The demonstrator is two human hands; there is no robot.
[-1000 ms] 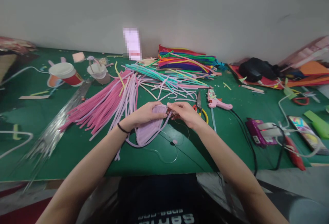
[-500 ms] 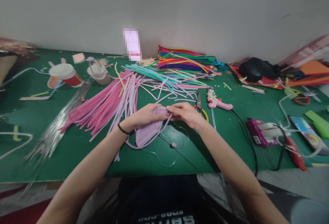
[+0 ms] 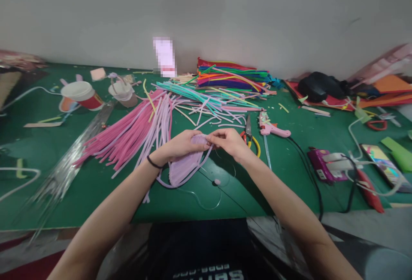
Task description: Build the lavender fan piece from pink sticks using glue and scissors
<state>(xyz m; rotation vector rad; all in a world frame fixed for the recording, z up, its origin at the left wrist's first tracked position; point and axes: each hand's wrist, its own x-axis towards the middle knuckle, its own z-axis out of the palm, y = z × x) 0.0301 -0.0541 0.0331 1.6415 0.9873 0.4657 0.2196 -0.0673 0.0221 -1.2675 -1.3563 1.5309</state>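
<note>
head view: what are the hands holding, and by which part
The left hand holds the flat lilac fuzzy-stem panel by its far part, thumb on top. The right hand is at its far right corner, exact grip hidden.

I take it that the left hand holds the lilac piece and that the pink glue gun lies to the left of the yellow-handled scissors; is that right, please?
Not quite: the head view shows the pink glue gun lying to the right of the yellow-handled scissors. The left hand does hold the lilac piece.
</note>
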